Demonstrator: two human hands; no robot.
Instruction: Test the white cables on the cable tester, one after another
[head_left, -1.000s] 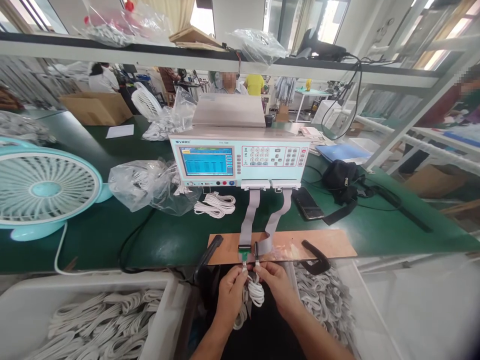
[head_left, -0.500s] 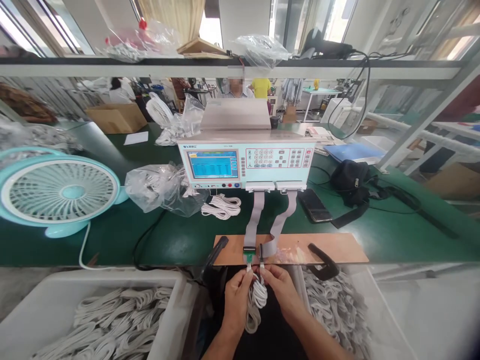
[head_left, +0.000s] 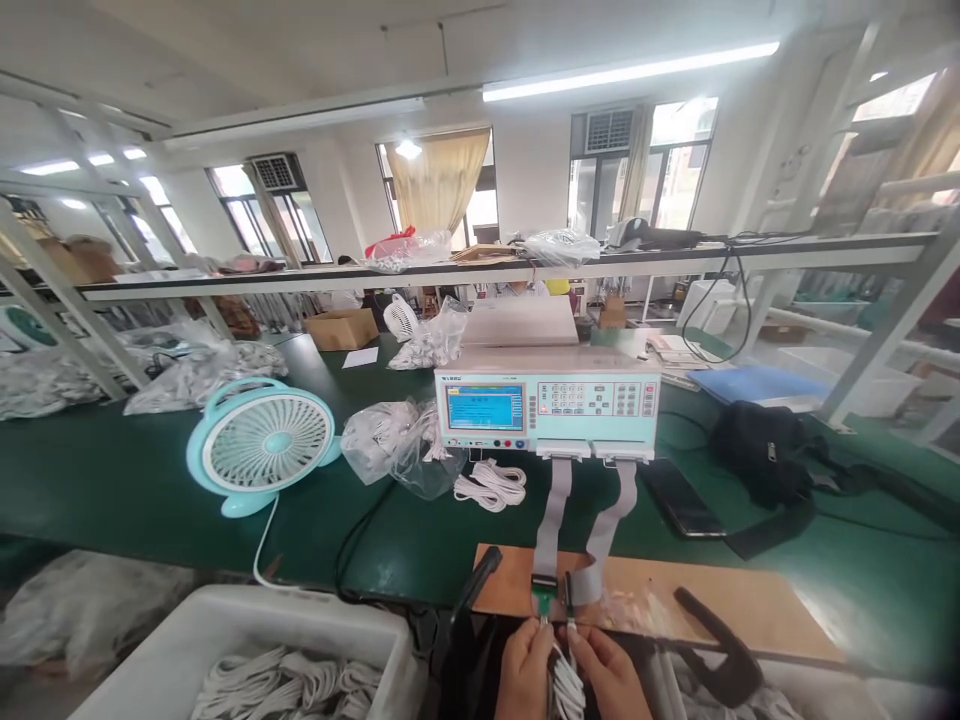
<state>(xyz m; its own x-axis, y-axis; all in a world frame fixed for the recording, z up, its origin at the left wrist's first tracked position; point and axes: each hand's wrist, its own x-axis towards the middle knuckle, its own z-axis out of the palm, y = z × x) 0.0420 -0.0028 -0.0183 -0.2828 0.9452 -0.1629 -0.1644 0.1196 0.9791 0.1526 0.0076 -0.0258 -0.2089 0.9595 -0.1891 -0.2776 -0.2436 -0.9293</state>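
At the near edge of the bench, my left hand (head_left: 525, 665) pinches one end of a coiled white cable (head_left: 568, 690). That end meets a small green circuit board (head_left: 544, 598) on a grey ribbon cable (head_left: 551, 530). Close beside it, my right hand (head_left: 606, 672) grips the cable's other end at a second, dark connector (head_left: 569, 588). The coil hangs between both hands, its lower part cut off by the frame. Both ribbons run up to a tester (head_left: 555, 450) with a lit blue screen (head_left: 485, 408).
Clamps (head_left: 480, 578) hold a copper-coloured board (head_left: 765, 605) at the bench edge. Behind are a bundled white cable (head_left: 491, 487), a plastic bag (head_left: 382, 440), a phone (head_left: 684, 500), a black bag (head_left: 757, 455) and a fan (head_left: 262, 440). A white bin (head_left: 420, 670) of cables stands below left.
The view has tilted upward, so the hands and bench sit lower in the picture. Both hands keep their hold on the cable ends. The tester's screen shows different content.
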